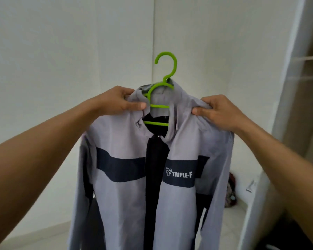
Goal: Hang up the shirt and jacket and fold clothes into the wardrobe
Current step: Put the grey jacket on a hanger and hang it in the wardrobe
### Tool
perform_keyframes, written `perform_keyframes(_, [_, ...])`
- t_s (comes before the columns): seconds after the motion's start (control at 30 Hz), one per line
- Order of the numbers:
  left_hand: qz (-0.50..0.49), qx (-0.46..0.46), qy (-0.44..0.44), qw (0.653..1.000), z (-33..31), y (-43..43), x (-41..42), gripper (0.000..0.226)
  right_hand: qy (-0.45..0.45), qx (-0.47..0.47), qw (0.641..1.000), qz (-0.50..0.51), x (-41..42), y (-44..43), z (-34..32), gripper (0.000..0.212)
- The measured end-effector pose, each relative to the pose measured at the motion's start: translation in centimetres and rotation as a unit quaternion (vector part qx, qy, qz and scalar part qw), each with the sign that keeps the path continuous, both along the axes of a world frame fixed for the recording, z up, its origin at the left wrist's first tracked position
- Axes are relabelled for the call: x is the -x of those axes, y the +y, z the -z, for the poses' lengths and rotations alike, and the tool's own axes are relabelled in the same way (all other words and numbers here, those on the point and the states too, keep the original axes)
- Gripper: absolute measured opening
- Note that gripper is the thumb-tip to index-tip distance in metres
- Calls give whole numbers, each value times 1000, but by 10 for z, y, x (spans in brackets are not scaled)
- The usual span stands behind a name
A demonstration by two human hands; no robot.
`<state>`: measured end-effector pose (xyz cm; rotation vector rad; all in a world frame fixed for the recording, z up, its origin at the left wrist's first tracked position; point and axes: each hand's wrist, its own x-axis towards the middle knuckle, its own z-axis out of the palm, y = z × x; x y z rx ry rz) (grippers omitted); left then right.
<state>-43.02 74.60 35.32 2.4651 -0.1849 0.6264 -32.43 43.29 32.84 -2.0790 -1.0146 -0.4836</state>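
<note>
A light grey jacket (126,193) with a dark band across the chest and the print "TRIPLE-F" hangs in front of me on a bright green plastic hanger (165,69). Its front is open, showing dark lining. My left hand (119,101) pinches the jacket's left shoulder by the collar. My right hand (218,112) grips the fabric at the other shoulder. Both hands hold the jacket up in the air, and the hanger's hook sticks up free above the collar.
White walls meet in a corner behind the jacket. The open wardrobe (307,73) with a shelf and rail stands at the right edge. A patterned bag (230,193) lies on the light floor by the wall, low right.
</note>
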Motion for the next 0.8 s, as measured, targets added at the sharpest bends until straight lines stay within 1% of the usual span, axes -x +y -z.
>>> perform_keyframes(0.07, [31, 21, 22, 999, 5, -5, -8, 20, 9, -1, 1000, 27, 11, -25, -3, 33])
perform_keyframes(0.13, [60, 12, 23, 998, 10, -23, -20, 21, 22, 4, 998, 61, 28, -51, -3, 28])
perform_keyframes(0.33, [174, -13, 4, 985, 16, -116, -49, 28, 21, 20, 979, 203, 73, -145, 0, 31])
perform_keyframes(0.4, [203, -8, 0, 979, 16, -158, -56, 31, 14, 23, 967, 252, 92, -178, 1, 32])
perform_keyframes(0.43, [209, 11, 7, 978, 15, -173, -57, 31, 10, 26, 963, 268, 98, -189, 1, 32])
perform_keyframes(0.5, [234, 62, 23, 970, 12, -211, -60, 20, -2, 30, 950, 312, 117, -218, 0, 33])
perform_keyframes(0.53, [246, 61, 22, 967, 10, -227, -61, 15, -6, 32, 942, 335, 125, -232, 0, 34])
perform_keyframes(0.6, [267, 19, 19, 963, 8, -258, -64, 22, -7, 40, 924, 380, 142, -262, 1, 35])
perform_keyframes(0.7, [308, -36, 4, 951, 12, -303, -75, 5, -2, 55, 898, 436, 162, -311, 7, 40])
perform_keyframes(0.8, [341, -52, -22, 938, 19, -350, -90, 5, 2, 41, 882, 469, 175, -351, 14, 43])
